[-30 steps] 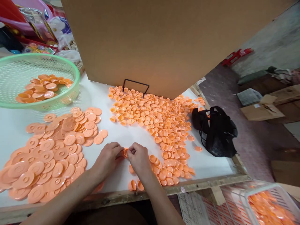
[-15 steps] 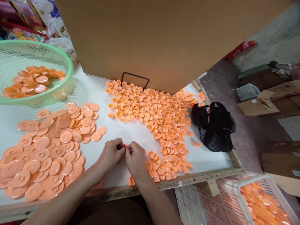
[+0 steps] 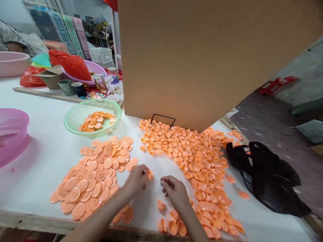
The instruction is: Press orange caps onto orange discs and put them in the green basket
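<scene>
Near the front edge of the white bench (image 3: 45,161), two hands work apart over orange plastic parts.
Left hand (image 3: 137,178) has its fingers closed on a small orange piece (image 3: 149,174), held just beside the pile of flat discs (image 3: 96,174). Right hand (image 3: 174,190) is loosely curled, whether holding anything I cannot tell, beside the heap of small cups (image 3: 191,161). A green basket (image 3: 75,117) sits behind.

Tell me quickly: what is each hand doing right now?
Left hand: closed on a small orange piece, pinched at the fingertips.
Right hand: fingers curled, apparently empty, above the white table.
</scene>
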The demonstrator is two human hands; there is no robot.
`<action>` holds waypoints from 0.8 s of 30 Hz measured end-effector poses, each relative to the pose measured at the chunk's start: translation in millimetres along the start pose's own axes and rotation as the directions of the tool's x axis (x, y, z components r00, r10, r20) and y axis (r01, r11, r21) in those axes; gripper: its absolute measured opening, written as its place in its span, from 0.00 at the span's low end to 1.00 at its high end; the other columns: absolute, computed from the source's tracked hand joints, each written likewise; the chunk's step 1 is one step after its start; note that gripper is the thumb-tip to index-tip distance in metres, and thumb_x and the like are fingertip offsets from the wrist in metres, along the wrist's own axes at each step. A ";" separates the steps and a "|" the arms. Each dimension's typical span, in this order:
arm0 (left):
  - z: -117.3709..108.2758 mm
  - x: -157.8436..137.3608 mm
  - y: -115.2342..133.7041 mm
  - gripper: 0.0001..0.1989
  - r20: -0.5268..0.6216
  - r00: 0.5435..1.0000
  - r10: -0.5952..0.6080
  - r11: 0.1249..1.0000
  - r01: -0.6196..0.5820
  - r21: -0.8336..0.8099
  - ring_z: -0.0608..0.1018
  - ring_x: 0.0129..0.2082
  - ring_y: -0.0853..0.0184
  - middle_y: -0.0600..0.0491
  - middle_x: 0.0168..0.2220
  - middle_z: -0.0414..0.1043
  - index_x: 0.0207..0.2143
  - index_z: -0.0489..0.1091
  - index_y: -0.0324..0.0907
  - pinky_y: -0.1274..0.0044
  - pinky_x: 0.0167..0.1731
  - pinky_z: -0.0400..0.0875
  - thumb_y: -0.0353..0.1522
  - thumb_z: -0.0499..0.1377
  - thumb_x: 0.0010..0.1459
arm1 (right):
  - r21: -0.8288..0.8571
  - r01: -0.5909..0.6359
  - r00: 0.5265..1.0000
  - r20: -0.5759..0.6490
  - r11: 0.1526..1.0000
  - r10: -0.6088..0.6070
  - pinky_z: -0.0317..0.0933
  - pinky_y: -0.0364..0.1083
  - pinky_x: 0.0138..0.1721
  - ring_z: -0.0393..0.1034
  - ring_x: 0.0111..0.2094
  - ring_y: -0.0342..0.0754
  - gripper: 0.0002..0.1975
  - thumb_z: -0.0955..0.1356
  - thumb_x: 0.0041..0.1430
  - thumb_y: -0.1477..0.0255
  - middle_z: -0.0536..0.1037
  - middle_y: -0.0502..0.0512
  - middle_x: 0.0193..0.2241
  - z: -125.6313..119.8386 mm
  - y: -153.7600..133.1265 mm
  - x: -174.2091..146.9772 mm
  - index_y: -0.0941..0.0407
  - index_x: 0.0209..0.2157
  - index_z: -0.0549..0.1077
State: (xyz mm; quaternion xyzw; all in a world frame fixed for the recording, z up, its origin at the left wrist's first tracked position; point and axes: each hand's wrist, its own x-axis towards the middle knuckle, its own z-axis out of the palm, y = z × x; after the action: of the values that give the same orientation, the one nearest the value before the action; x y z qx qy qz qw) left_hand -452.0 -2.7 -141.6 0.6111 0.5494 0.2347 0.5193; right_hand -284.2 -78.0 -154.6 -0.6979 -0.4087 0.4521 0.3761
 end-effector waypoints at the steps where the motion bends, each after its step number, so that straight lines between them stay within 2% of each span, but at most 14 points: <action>1: -21.8 3.0 4.8 0.09 -0.076 0.997 -0.002 1.000 0.002 -0.001 0.72 0.12 0.71 0.61 0.11 0.64 0.27 0.72 0.38 0.83 0.15 0.65 0.27 0.52 0.48 | -0.029 0.027 0.998 -0.048 0.999 -0.028 0.62 0.45 0.24 0.68 0.23 0.49 0.13 0.66 0.50 0.61 0.73 0.51 0.21 -7.5 0.8 -6.9 0.56 0.29 0.74; 4: -109.6 27.1 20.3 0.14 -0.410 0.912 0.012 1.000 -0.008 0.012 0.75 0.20 0.73 0.59 0.20 0.71 0.38 0.73 0.35 0.82 0.27 0.69 0.31 0.53 0.52 | -0.187 0.085 0.988 -0.110 0.979 -0.107 0.63 0.46 0.30 0.69 0.26 0.49 0.11 0.65 0.52 0.65 0.75 0.54 0.26 -22.7 6.1 -27.8 0.57 0.31 0.76; 7: -198.1 66.4 35.3 0.23 -0.716 0.698 -0.002 0.998 0.047 0.043 0.75 0.29 0.75 0.50 0.42 0.75 0.53 0.64 0.31 0.80 0.33 0.69 0.30 0.52 0.55 | -0.309 0.079 0.992 -0.065 0.948 -0.104 0.63 0.46 0.34 0.70 0.30 0.50 0.11 0.64 0.53 0.70 0.75 0.57 0.30 -23.7 11.3 -39.7 0.58 0.33 0.77; 9: -234.8 81.3 42.4 0.28 -0.804 0.589 -0.081 0.986 0.164 0.021 0.75 0.27 0.76 0.50 0.44 0.75 0.59 0.56 0.34 0.79 0.31 0.69 0.30 0.55 0.56 | -0.362 0.060 0.995 -0.049 0.930 -0.083 0.63 0.47 0.37 0.70 0.32 0.50 0.11 0.65 0.52 0.73 0.75 0.57 0.32 -18.9 12.4 -42.6 0.58 0.35 0.77; 10: -242.6 81.6 42.9 0.30 -0.819 0.566 -0.095 0.975 0.218 0.037 0.75 0.25 0.76 0.52 0.43 0.76 0.60 0.55 0.37 0.79 0.30 0.68 0.32 0.57 0.55 | -0.376 0.049 0.997 -0.042 0.925 -0.070 0.62 0.46 0.38 0.70 0.34 0.50 0.10 0.65 0.51 0.74 0.75 0.57 0.32 -15.8 12.3 -43.2 0.58 0.36 0.77; 11: -242.9 76.7 40.1 0.29 -0.810 0.581 -0.078 0.963 0.255 0.090 0.74 0.24 0.76 0.56 0.39 0.76 0.59 0.58 0.40 0.80 0.29 0.68 0.35 0.59 0.55 | -0.382 0.039 0.998 -0.034 0.923 -0.056 0.62 0.46 0.38 0.70 0.34 0.51 0.10 0.66 0.52 0.74 0.75 0.57 0.32 -12.7 11.8 -43.6 0.58 0.36 0.76; 12: -235.6 67.0 33.5 0.26 -0.763 0.646 -0.023 0.947 0.258 0.190 0.74 0.23 0.76 0.58 0.36 0.76 0.55 0.63 0.42 0.81 0.28 0.67 0.38 0.59 0.54 | -0.384 0.030 0.999 -0.023 0.923 -0.042 0.62 0.46 0.38 0.70 0.35 0.50 0.09 0.66 0.52 0.74 0.75 0.56 0.33 -9.9 11.3 -43.9 0.58 0.36 0.76; 13: -221.6 53.5 23.2 0.22 -0.655 0.754 0.054 0.923 0.212 0.320 0.73 0.22 0.75 0.60 0.32 0.75 0.49 0.69 0.43 0.81 0.28 0.66 0.40 0.60 0.53 | -0.386 0.023 1.000 -0.010 0.922 -0.029 0.61 0.46 0.38 0.70 0.35 0.50 0.08 0.66 0.53 0.74 0.75 0.56 0.33 -7.4 10.7 -44.3 0.57 0.35 0.76; 15: -179.5 18.8 -5.2 0.12 -0.217 0.954 0.207 0.836 -0.058 0.545 0.73 0.26 0.71 0.59 0.27 0.73 0.36 0.74 0.43 0.81 0.29 0.65 0.39 0.60 0.50 | -0.404 0.013 1.000 0.017 0.915 -0.007 0.61 0.45 0.38 0.70 0.35 0.50 0.07 0.67 0.54 0.74 0.75 0.55 0.33 -4.2 9.3 -45.2 0.56 0.35 0.76; 16: -154.9 0.2 -20.3 0.09 0.060 0.972 0.228 0.801 -0.223 0.555 0.73 0.28 0.69 0.58 0.28 0.74 0.32 0.74 0.44 0.79 0.30 0.66 0.36 0.62 0.47 | -0.420 0.012 1.000 0.032 0.907 0.001 0.60 0.45 0.37 0.70 0.36 0.50 0.06 0.67 0.55 0.73 0.75 0.55 0.33 -3.3 8.4 -45.7 0.56 0.35 0.76; 17: -130.5 -17.2 -34.1 0.10 0.307 0.919 0.248 0.770 -0.380 0.513 0.74 0.35 0.67 0.55 0.35 0.75 0.35 0.74 0.45 0.78 0.36 0.66 0.32 0.62 0.47 | -0.439 0.015 0.999 0.050 0.898 0.008 0.60 0.45 0.37 0.69 0.37 0.50 0.06 0.68 0.55 0.73 0.75 0.55 0.34 -2.8 7.3 -46.2 0.56 0.36 0.75; 18: -107.6 -32.0 -45.3 0.10 0.442 0.860 0.257 0.736 -0.470 0.487 0.73 0.37 0.66 0.55 0.35 0.74 0.34 0.73 0.45 0.76 0.37 0.65 0.29 0.62 0.45 | -0.458 0.021 0.997 0.074 0.889 0.015 0.59 0.45 0.37 0.69 0.37 0.50 0.07 0.68 0.54 0.74 0.75 0.55 0.35 -2.5 5.8 -46.6 0.56 0.37 0.75; 20: -70.0 -49.6 -57.9 0.08 0.504 0.824 0.257 0.693 -0.521 0.498 0.72 0.39 0.64 0.53 0.37 0.73 0.32 0.72 0.44 0.73 0.40 0.61 0.26 0.61 0.47 | -0.486 0.040 0.991 0.128 0.873 0.026 0.59 0.45 0.37 0.69 0.37 0.50 0.08 0.69 0.52 0.76 0.75 0.54 0.35 -2.2 2.2 -47.2 0.56 0.37 0.75; 24: -26.3 -36.7 -51.5 0.05 0.358 0.888 0.289 0.714 -0.450 0.536 0.70 0.38 0.64 0.53 0.35 0.71 0.29 0.68 0.41 0.71 0.38 0.59 0.24 0.57 0.54 | -0.491 0.063 0.981 0.190 0.869 0.035 0.59 0.43 0.36 0.68 0.35 0.48 0.15 0.67 0.46 0.83 0.73 0.52 0.32 -3.4 -4.2 -48.9 0.56 0.37 0.75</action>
State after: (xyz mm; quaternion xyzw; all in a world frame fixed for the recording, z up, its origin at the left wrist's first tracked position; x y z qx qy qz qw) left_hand -507.1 -33.8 -167.9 0.8666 0.3910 0.0677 0.3024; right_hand -294.5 -121.4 -134.0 -0.7208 -0.5502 0.3951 0.1470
